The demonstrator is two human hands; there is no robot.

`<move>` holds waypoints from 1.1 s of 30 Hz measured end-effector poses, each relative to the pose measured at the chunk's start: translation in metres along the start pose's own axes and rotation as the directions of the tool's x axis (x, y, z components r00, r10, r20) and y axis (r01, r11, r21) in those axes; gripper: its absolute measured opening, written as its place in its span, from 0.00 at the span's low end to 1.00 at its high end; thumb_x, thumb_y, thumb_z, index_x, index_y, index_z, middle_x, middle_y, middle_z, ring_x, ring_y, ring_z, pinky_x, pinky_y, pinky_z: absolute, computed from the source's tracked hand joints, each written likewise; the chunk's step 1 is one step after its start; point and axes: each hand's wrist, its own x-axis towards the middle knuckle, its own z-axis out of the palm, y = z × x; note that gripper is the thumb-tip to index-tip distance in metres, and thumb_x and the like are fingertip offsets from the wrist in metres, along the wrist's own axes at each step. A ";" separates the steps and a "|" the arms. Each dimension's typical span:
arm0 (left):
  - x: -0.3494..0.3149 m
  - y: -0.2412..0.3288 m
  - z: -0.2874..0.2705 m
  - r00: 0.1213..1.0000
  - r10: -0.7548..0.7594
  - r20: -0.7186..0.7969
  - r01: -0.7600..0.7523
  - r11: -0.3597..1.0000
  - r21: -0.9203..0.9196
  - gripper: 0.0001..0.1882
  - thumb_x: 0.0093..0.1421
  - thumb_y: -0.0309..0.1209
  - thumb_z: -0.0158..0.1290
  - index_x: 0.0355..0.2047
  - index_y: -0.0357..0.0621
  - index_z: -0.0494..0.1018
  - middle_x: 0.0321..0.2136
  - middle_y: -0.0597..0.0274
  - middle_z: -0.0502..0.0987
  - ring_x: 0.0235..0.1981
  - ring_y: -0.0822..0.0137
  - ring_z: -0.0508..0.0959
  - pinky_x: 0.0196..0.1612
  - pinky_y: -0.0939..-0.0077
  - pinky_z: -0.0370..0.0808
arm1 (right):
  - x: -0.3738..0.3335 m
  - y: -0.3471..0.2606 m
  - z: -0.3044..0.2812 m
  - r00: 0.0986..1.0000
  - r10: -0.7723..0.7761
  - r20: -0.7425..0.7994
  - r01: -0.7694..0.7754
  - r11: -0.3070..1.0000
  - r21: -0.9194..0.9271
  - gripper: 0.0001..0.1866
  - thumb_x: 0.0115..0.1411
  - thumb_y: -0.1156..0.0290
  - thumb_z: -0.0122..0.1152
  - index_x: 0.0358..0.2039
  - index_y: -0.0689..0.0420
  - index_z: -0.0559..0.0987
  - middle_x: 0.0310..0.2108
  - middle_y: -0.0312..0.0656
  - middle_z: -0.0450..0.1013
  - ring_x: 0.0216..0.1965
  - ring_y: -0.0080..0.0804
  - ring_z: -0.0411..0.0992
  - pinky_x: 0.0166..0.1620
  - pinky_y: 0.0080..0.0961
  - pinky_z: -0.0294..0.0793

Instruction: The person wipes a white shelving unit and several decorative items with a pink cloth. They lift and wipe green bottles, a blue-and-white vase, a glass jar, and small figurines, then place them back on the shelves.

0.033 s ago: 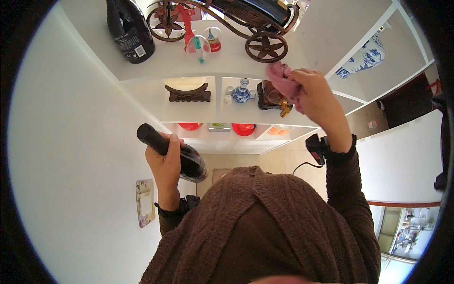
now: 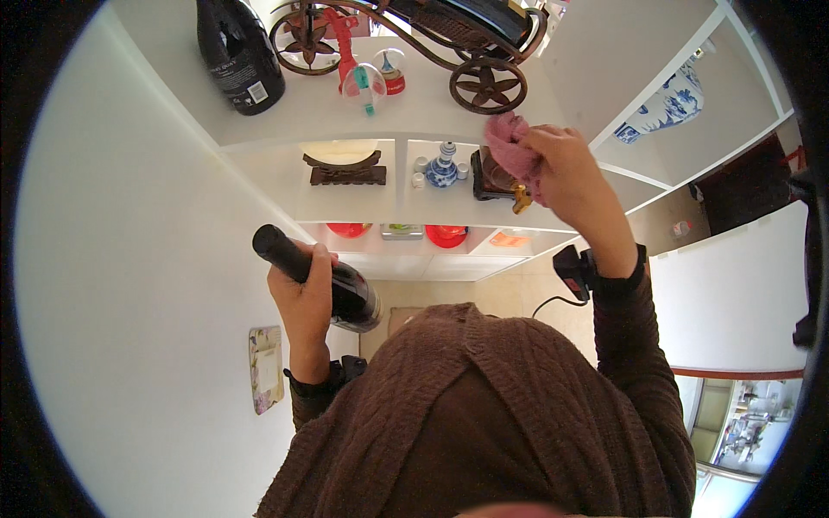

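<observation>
My left hand (image 2: 302,292) is wrapped round a dark wine bottle (image 2: 352,295), which tilts with its black neck toward the upper left, away from the shelves. At the front edge of the upper shelf (image 2: 414,116), my right hand (image 2: 574,173) grips a crumpled pink cloth (image 2: 514,147). The cloth is close to a spoked wheel of a bronze-coloured bottle holder (image 2: 488,86), which carries another dark bottle (image 2: 496,26). Below the cloth, partly hidden, is a dark wooden stand (image 2: 490,192) with a small golden figure (image 2: 522,198).
On the upper shelf, a dark bottle (image 2: 242,65) stands left of small globe ornaments (image 2: 364,85). Beneath are a blue-and-white porcelain flask (image 2: 441,171) with small cups and a dark carved stand (image 2: 347,175). A blue-and-white vase (image 2: 665,104) occupies the right compartment. A wall switch plate (image 2: 266,369) is at left.
My right hand and the cloth have shifted very slightly to the left. My left hand keeps its hold on the wine bottle.
</observation>
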 end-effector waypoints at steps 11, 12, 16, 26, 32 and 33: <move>-0.017 0.004 -0.003 0.999 -0.033 -0.019 0.033 0.999 0.041 0.05 0.60 0.21 0.51 0.26 0.38 0.69 0.22 0.58 0.77 0.29 0.65 0.80 0.39 0.71 0.76 | 0.041 -0.047 0.055 0.877 -0.404 -0.260 0.409 0.912 -0.038 0.15 0.50 0.81 0.55 0.40 0.60 0.79 0.45 0.49 0.75 0.43 0.54 0.69 0.52 0.39 0.68; -0.017 0.004 -0.003 0.999 -0.038 -0.031 0.039 0.998 0.044 0.06 0.60 0.22 0.51 0.26 0.39 0.68 0.22 0.58 0.76 0.29 0.65 0.80 0.39 0.71 0.76 | 0.042 -0.045 0.058 0.862 -0.443 -0.247 0.424 0.896 -0.128 0.14 0.49 0.80 0.57 0.38 0.59 0.81 0.41 0.47 0.75 0.41 0.53 0.69 0.51 0.39 0.69; -0.020 0.004 -0.006 0.999 -0.025 -0.035 0.023 0.999 -0.040 0.05 0.61 0.21 0.53 0.28 0.38 0.69 0.24 0.59 0.77 0.27 0.69 0.78 0.37 0.74 0.75 | 0.025 -0.021 0.046 0.932 -0.350 -0.091 0.310 0.903 -0.299 0.12 0.49 0.78 0.58 0.35 0.56 0.82 0.38 0.46 0.75 0.41 0.50 0.69 0.50 0.37 0.69; -0.018 0.019 0.000 0.998 0.008 0.063 -0.009 1.000 0.018 0.04 0.61 0.21 0.52 0.28 0.38 0.70 0.23 0.60 0.76 0.28 0.69 0.78 0.37 0.74 0.75 | 0.019 0.044 -0.003 0.938 -0.210 -0.274 0.125 0.946 -0.299 0.13 0.47 0.78 0.60 0.35 0.61 0.83 0.33 0.51 0.78 0.37 0.53 0.74 0.46 0.41 0.72; -0.007 0.066 0.023 0.963 0.093 0.252 -0.071 0.993 -0.095 0.04 0.61 0.22 0.51 0.28 0.38 0.69 0.24 0.60 0.76 0.29 0.69 0.78 0.40 0.72 0.76 | -0.041 0.028 -0.019 0.990 -0.064 -0.123 0.089 0.974 0.206 0.17 0.52 0.85 0.45 0.36 0.63 0.82 0.38 0.53 0.77 0.40 0.50 0.75 0.48 0.35 0.74; -0.005 0.077 0.028 0.954 0.099 0.283 -0.066 0.990 -0.126 0.05 0.61 0.22 0.51 0.28 0.38 0.69 0.24 0.60 0.76 0.29 0.69 0.78 0.40 0.72 0.76 | -0.051 0.025 -0.021 0.994 0.049 -0.093 -0.023 0.964 0.266 0.18 0.51 0.85 0.45 0.37 0.63 0.82 0.35 0.54 0.77 0.38 0.50 0.75 0.46 0.35 0.75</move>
